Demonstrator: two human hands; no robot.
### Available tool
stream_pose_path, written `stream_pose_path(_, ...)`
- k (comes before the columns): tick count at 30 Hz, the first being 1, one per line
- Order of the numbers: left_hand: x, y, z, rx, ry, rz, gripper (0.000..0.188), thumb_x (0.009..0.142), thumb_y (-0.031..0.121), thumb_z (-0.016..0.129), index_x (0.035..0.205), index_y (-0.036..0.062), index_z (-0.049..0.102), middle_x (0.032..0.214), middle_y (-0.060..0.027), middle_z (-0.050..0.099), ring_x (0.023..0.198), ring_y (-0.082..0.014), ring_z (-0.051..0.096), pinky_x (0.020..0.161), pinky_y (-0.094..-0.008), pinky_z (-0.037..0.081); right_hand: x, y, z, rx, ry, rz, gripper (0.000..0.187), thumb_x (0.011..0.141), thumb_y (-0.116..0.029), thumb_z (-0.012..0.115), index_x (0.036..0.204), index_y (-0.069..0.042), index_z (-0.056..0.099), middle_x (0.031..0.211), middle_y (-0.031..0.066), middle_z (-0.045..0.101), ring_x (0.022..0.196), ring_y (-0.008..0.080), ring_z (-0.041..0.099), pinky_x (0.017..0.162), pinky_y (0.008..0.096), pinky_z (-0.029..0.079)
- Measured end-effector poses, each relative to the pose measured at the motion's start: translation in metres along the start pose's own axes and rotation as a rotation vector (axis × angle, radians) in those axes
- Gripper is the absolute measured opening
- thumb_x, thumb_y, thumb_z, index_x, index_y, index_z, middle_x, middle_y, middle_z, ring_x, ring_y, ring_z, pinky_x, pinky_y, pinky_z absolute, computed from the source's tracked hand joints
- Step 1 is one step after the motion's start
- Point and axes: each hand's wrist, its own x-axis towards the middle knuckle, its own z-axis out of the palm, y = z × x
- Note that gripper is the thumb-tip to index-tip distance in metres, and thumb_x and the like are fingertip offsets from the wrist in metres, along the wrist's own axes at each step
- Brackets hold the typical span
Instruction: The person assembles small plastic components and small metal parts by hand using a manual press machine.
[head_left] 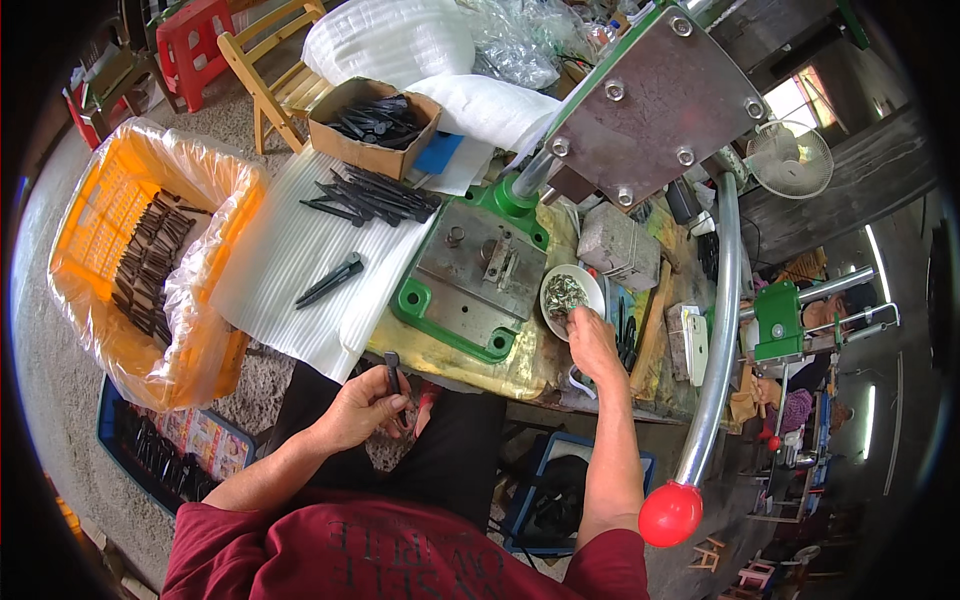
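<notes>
Black piece (pixel 392 368) pinched upright between thumb and fingers of the left hand (pixel 360 410), over the lap, just off the table's near edge. Right hand (pixel 597 345) at a white bowl (pixel 598 292), fingertips down among small shiny metal bits (pixel 563 291); cannot tell whether any are gripped. Bowl sits just right of the press's green base (pixel 411 298). Left of base: white foam sheet (pixel 270 270) bearing a heap of black parts (pixel 372 196), with a couple more nearer the person. Open cardboard box (pixel 385 155) behind heap; plastic-lined orange crate (pixel 85 235) farther left.
</notes>
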Motion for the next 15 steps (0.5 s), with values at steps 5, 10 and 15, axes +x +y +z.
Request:
stream_pose_path(5,0.0,-0.001,-0.001,0.004,0.009,-0.005,0.01,0.086,0.007,0.046,0.095,0.005,0.043,0.083,-0.0045,0.054,0.071,-0.0149,0.059,0.054,-0.0228,0.051,0.001,0.005,0.004,0.227,0.192,-0.059,0.008,0.079,-0.007,0.046,0.083,0.0,0.045,0.077,0.0189,0.056,0.075,0.0362,0.054,0.065,0.0439,0.04)
stream_pose_path(10,-0.001,0.001,0.002,0.012,0.007,-0.027,0.009,0.086,0.007,0.046,0.095,0.005,0.043,0.082,-0.0044,0.054,0.071,-0.0138,0.059,0.054,-0.0222,0.05,0.0,0.008,0.01,0.352,0.263,0.002,0.008,0.079,-0.005,0.049,0.084,0.001,0.046,0.075,0.0169,0.055,0.07,0.0311,0.054,0.061,0.0367,0.042)
stream_pose_path(15,0.0,0.001,0.002,0.008,0.018,-0.027,0.009,0.086,0.007,0.046,0.094,0.0051,0.043,0.082,-0.0042,0.054,0.069,-0.0134,0.059,0.054,-0.0219,0.05,-0.002,0.008,0.009,0.495,0.348,0.067,0.008,0.079,-0.006,0.053,0.083,0.0,0.049,0.069,0.0108,0.055,0.063,0.0162,0.051,0.058,0.0292,0.042)
